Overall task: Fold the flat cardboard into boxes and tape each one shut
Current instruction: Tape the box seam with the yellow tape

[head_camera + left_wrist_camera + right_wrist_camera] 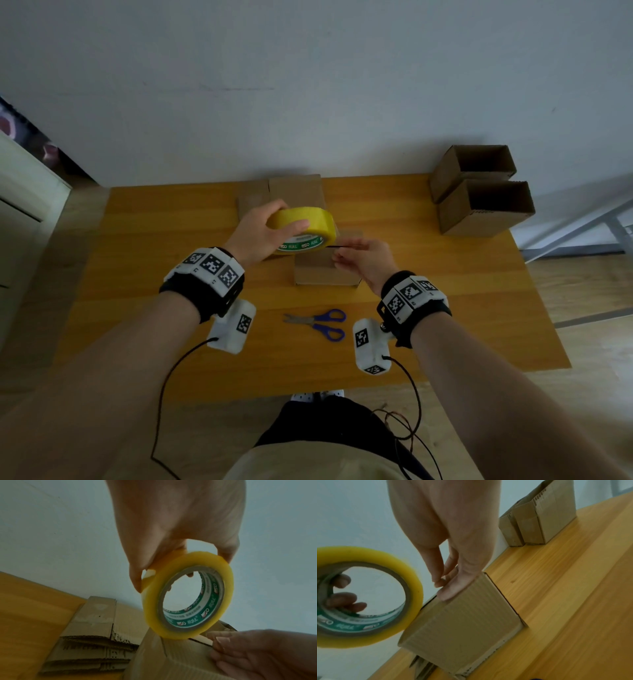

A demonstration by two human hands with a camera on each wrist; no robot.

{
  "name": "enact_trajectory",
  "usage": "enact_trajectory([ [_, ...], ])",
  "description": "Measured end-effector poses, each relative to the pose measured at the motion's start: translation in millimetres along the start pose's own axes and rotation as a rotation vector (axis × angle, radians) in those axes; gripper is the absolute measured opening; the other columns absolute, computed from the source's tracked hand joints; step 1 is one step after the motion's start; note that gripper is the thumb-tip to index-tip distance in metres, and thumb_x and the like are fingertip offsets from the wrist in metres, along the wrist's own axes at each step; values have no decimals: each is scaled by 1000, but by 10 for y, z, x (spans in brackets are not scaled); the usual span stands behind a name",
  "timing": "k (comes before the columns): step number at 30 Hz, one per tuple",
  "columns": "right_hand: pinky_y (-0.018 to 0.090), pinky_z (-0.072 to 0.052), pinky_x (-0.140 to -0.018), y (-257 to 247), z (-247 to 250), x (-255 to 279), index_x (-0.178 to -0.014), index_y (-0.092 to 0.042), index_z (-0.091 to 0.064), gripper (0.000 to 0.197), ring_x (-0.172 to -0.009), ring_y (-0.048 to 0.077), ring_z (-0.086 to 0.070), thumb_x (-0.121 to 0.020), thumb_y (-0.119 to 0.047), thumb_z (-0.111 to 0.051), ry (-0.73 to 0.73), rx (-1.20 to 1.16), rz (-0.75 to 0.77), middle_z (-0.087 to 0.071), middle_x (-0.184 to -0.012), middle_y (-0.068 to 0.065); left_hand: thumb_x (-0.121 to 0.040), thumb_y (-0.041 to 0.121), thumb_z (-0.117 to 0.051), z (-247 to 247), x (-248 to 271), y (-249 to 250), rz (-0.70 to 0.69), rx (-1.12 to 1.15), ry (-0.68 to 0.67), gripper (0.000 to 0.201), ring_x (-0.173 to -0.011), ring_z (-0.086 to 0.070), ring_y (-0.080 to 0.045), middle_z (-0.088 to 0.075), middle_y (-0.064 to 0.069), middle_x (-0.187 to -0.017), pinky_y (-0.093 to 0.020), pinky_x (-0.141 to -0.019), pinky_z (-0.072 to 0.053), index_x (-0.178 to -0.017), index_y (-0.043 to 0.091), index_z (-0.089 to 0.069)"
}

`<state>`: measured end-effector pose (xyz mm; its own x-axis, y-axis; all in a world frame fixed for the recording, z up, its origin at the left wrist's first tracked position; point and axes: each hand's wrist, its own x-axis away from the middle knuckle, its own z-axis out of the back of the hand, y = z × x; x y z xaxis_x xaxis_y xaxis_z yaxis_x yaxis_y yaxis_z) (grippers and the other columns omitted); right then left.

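My left hand (263, 229) grips a yellow tape roll (310, 222) by its rim, thumb on one side and fingers on the other, just above the folded cardboard box (325, 275) at the table's middle. The left wrist view shows the roll (150, 608) tilted, its lower edge touching the box (171, 662). My right hand (363, 260) pinches the box's top edge beside the roll. In the right wrist view, its thumb (450, 592) lies on the side face of the box (462, 622) with the fingers on top. A dark gap shows between the top flaps.
A stack of flat cardboard (294, 188) lies behind the box against the wall. Blue-handled scissors (318, 322) lie near the front of the wooden table (154, 257). Two open-topped boxes (486, 212) stand at the back right corner.
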<state>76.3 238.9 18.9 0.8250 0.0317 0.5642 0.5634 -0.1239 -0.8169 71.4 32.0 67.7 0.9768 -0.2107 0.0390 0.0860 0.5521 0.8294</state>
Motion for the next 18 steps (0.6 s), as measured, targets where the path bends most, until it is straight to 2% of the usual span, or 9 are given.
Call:
enact_trajectory([
  [2, 21, -58, -61, 16, 15, -23, -96, 1, -59, 13, -71, 17, -65, -85, 6, -63, 60, 98, 56, -64, -79, 10, -73, 55, -56, 20, -5, 4, 40, 59, -16, 30, -71, -59, -9, -60, 2, -80, -10, -51, -42, -81, 27, -51],
  [5, 20, -57, -60, 25, 31, -62, -87, -5, -60, 12, -68, 14, -66, -82, 2, -69, 101, 218, 98, -65, -78, 8, -71, 61, -56, 50, -13, 17, 69, 106, -48, 36, -72, -60, -10, -60, 1, -81, -9, -53, -42, -80, 26, -52],
  [7, 20, -56, -61, 25, 19, -80, -88, -4, -62, 12, -67, 13, -65, -81, 1, -71, 100, 272, 108, -65, -77, 7, -76, 57, -61, 74, -17, 30, 99, 119, -57, 34, -70, -59, -6, -61, 3, -80, -8, -53, -43, -80, 24, -54],
  [9, 17, -55, -60, 16, 0, -85, -93, 0, -65, 12, -68, 13, -65, -83, -2, -70, 75, 289, 127, -66, -77, 6, -80, 45, -66, 110, -32, 31, 124, 134, -83, 25, -70, -59, -2, -62, 5, -80, -7, -54, -43, -83, 21, -59],
  [12, 19, -57, -64, -21, -40, -69, -99, 1, -66, 15, -69, 11, -64, -88, -9, -66, 46, 258, 139, -66, -76, 6, -78, 35, -71, 192, -19, 64, 156, 199, -155, 17, -72, -61, -6, -65, 5, -80, -8, -58, -44, -84, 21, -65],
  [14, 23, -57, -68, -52, -75, -73, -99, 0, -66, 16, -67, 10, -63, -90, -14, -64, 40, 248, 127, -64, -74, 5, -66, 46, -75, 233, -4, 35, 174, 264, -182, 33, -75, -63, -9, -67, 3, -81, -12, -64, -48, -85, 21, -67],
  [16, 28, -57, -73, -80, -106, -92, -95, -2, -68, 16, -64, 11, -61, -90, -17, -65, 41, 257, 136, -63, -71, 5, -54, 55, -76, 242, 19, -41, 207, 385, -158, 52, -84, -64, -16, -68, -3, -90, -24, -75, -50, -90, 18, -67],
  [18, 33, -57, -75, -104, -133, -117, -87, -6, -69, 13, -63, 13, -60, -89, -18, -67, 43, 276, 154, -61, -67, 4, -53, 57, -80, 232, 47, -122, 257, 533, -130, 62, -90, -63, -22, -65, -9, -97, -30, -80, -51, -94, 14, -66],
])
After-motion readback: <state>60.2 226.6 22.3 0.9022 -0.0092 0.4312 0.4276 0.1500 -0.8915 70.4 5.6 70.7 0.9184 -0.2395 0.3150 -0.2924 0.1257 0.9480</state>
